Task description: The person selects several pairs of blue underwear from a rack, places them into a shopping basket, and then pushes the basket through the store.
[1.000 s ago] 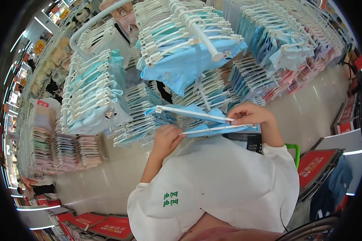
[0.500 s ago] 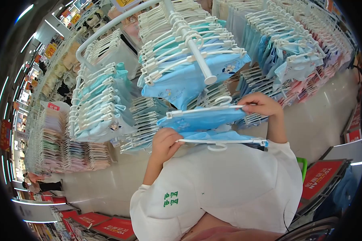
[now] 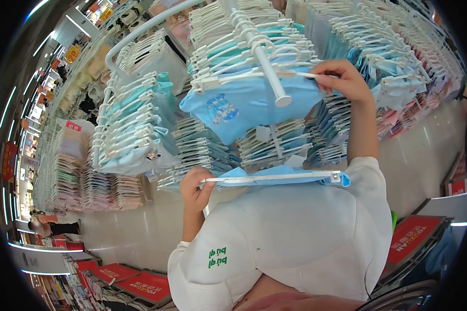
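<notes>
Gripping the left end of a white hanger (image 3: pixel 275 178) in the closed left hand (image 3: pixel 194 186), with a light blue garment (image 3: pixel 296 170) draped over it, held low and level just in front of the white-sleeved chest. Pinching with the raised right hand (image 3: pixel 342 78), fingertips shut on it, the end of a second hanger (image 3: pixel 301 74) carrying a blue printed top (image 3: pixel 244 109), up against the white rack arm (image 3: pixel 275 88) among rows of hung clothes (image 3: pixel 135 124), well apart from the lower hanger.

Lower hanger (image 3: pixel 272 178) hook hidden, perhaps under garment (image 3: pixel 275 170).
</notes>
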### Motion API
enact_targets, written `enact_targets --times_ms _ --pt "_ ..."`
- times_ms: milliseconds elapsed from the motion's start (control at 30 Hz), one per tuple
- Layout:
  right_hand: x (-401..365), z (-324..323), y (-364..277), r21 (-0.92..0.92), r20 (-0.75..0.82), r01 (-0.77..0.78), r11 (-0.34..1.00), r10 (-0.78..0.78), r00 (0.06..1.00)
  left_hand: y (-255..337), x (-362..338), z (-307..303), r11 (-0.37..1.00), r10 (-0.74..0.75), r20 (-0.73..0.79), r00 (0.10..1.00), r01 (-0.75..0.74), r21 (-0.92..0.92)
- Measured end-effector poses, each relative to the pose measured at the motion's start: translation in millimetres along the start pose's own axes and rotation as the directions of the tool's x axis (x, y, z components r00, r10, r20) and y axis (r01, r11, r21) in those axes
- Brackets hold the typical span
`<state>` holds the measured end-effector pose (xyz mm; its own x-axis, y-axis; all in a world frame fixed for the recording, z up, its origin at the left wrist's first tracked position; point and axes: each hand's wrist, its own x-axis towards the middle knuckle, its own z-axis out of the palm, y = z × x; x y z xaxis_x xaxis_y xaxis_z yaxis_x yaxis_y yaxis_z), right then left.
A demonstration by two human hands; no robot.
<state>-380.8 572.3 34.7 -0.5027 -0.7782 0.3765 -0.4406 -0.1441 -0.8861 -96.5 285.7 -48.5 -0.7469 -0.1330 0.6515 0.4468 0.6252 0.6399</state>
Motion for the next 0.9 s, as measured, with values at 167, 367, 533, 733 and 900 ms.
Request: enact_targets --times_ms 167,367,533,733,900 --pt "17 8 -3 -0.041 0.039 0.033 0.999 -0.031 0.999 1 0 -1 0.999 -0.008 0.019 1.0 0.007 0.047" --pt "15 8 1 -0.054 0.054 0.041 0.998 -0.038 0.998 1 -2 2 0.996 -0.066 0.002 0.998 0.066 0.051" --pt "13 2 -8 -0.128 0.085 0.147 0.981 -0.137 0.987 -2 2 4 0.995 -0.068 0.011 0.998 0.067 0.078" --pt "3 -9 -20 -0.147 0.128 0.166 0.975 -0.148 0.981 -4 12 6 0.998 -0.052 0.055 0.997 0.05 0.045" --pt "3 -10 -22 -0.113 0.162 0.13 0.985 -0.111 0.981 -4 16 7 0.999 -0.012 0.075 0.997 0.008 0.053"
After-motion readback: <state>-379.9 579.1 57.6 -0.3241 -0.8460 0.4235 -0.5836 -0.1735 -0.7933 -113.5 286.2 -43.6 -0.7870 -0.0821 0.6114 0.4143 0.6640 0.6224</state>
